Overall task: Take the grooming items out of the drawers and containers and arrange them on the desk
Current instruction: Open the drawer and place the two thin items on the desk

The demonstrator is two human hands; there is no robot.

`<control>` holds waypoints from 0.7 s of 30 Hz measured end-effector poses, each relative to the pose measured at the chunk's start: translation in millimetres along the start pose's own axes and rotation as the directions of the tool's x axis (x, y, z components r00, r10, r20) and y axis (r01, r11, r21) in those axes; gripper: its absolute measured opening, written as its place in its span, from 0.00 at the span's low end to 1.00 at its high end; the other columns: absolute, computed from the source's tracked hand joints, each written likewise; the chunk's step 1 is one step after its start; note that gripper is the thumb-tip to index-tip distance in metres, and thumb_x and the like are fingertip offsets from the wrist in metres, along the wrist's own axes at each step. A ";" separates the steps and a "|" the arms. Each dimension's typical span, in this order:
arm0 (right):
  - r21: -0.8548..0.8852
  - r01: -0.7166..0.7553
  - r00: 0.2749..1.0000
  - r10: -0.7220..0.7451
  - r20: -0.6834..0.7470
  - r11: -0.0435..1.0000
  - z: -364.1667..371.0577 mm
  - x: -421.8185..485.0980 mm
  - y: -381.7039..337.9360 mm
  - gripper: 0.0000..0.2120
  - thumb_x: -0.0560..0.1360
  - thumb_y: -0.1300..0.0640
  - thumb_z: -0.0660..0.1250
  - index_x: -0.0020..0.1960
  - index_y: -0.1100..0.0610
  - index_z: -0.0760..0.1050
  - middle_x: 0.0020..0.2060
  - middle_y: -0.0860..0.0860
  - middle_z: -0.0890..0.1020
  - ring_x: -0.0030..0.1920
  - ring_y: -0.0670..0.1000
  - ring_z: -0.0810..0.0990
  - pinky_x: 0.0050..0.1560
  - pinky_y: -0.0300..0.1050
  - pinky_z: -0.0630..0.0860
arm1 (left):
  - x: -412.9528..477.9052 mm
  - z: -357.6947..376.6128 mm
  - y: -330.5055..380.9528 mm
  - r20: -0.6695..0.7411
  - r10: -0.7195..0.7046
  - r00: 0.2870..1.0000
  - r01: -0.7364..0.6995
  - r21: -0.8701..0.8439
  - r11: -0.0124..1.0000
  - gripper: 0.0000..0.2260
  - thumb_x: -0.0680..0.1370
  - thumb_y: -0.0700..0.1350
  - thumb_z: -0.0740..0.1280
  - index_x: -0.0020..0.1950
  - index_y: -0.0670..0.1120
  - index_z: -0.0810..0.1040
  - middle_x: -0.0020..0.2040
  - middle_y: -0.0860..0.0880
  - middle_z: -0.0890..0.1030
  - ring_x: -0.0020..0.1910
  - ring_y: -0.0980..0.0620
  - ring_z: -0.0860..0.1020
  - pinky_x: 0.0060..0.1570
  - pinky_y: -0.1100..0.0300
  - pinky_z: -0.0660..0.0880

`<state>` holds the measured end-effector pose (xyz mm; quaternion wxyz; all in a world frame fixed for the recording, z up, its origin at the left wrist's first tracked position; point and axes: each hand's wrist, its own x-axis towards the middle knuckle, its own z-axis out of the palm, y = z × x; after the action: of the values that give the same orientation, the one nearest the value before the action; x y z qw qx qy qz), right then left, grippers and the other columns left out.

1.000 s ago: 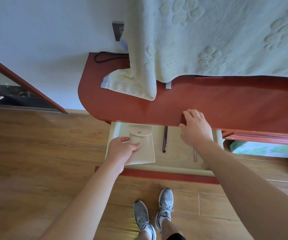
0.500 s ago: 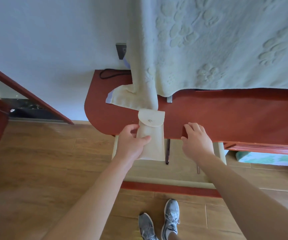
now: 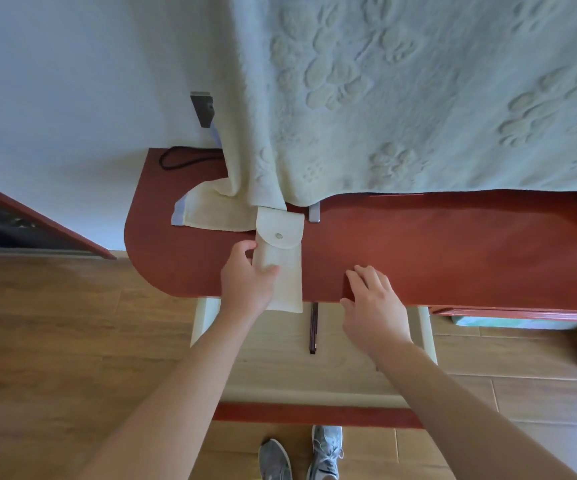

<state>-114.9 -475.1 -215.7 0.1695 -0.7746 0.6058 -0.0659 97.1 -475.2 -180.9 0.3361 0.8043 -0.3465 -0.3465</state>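
Pinching the cream pouch (image 3: 285, 268) over the desk (image 3: 453, 244) edge, left hand (image 3: 247, 282) outstretched; right hand (image 3: 373, 306) lies flat there, fingers (image 3: 366, 277) relaxed.

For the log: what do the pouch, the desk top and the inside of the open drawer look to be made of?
The pouch: cream fabric, maybe linen or felt; matte, with a soft flap and a metal-looking snap. The desk top: reddish-brown wood or wood-look laminate, smooth, low sheen. The drawer inside: pale unstained wood or plywood, faint grain.
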 end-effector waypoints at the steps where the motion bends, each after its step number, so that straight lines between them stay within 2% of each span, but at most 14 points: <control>1: -0.002 0.002 1.000 -0.002 -0.006 1.000 0.4 0.2 0.1 0.23 0.76 0.55 0.66 0.69 0.59 0.69 0.68 0.52 0.71 0.71 0.53 0.64 0.62 0.51 0.74 | 1.3 -0.1 -1.2 -0.004 0.020 1.000 -0.020 0.039 0.999 0.23 0.73 0.43 0.73 0.67 0.49 0.71 0.46 0.53 0.79 0.40 0.60 0.77 0.29 0.70 0.69; 3: -0.006 0.010 1.000 -0.010 -0.021 1.000 1.2 0.8 0.6 0.23 0.75 0.56 0.68 0.68 0.59 0.70 0.67 0.52 0.72 0.70 0.54 0.65 0.61 0.50 0.74 | 3.0 -0.4 -3.3 -0.006 0.058 0.998 -0.057 0.108 0.993 0.24 0.74 0.44 0.72 0.68 0.48 0.70 0.48 0.51 0.79 0.41 0.59 0.78 0.31 0.70 0.70; 5: -0.002 0.011 1.000 -0.011 -0.028 1.000 1.8 0.6 0.7 0.23 0.74 0.57 0.69 0.67 0.59 0.71 0.66 0.53 0.73 0.70 0.54 0.66 0.61 0.51 0.75 | 3.6 0.0 -5.0 -0.012 0.118 0.993 -0.112 0.232 0.966 0.25 0.73 0.47 0.71 0.69 0.47 0.70 0.55 0.50 0.79 0.51 0.52 0.78 0.45 0.61 0.76; 7: 0.001 0.008 0.999 -0.008 -0.033 1.000 1.9 0.0 0.4 0.23 0.73 0.58 0.70 0.67 0.60 0.72 0.65 0.54 0.74 0.69 0.55 0.67 0.60 0.52 0.76 | 1.1 1.1 -7.9 -0.020 0.216 0.976 -0.193 0.374 0.907 0.25 0.73 0.49 0.71 0.68 0.46 0.71 0.60 0.48 0.75 0.59 0.48 0.73 0.56 0.57 0.72; 11: -0.008 0.015 0.999 -0.015 -0.045 1.000 1.4 -0.7 -0.1 0.23 0.72 0.59 0.71 0.65 0.61 0.73 0.64 0.54 0.75 0.68 0.56 0.69 0.58 0.52 0.77 | -6.5 4.9 -14.4 0.014 0.425 0.905 -0.375 0.496 0.783 0.24 0.69 0.49 0.76 0.62 0.45 0.73 0.59 0.47 0.73 0.56 0.46 0.70 0.54 0.56 0.71; 21: -0.013 0.030 0.998 -0.030 -0.054 0.999 3.9 -0.9 2.8 0.23 0.71 0.59 0.72 0.65 0.61 0.73 0.63 0.55 0.76 0.67 0.57 0.70 0.55 0.52 0.79 | 2.0 15.9 -16.4 0.006 0.471 0.882 -0.419 0.468 0.778 0.29 0.69 0.48 0.79 0.66 0.45 0.72 0.61 0.46 0.74 0.58 0.44 0.71 0.56 0.54 0.72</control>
<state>-116.5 -474.1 -220.2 0.1473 -0.7825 0.5988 -0.0857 90.9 -472.8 -202.9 0.2288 0.7734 -0.5788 -0.1207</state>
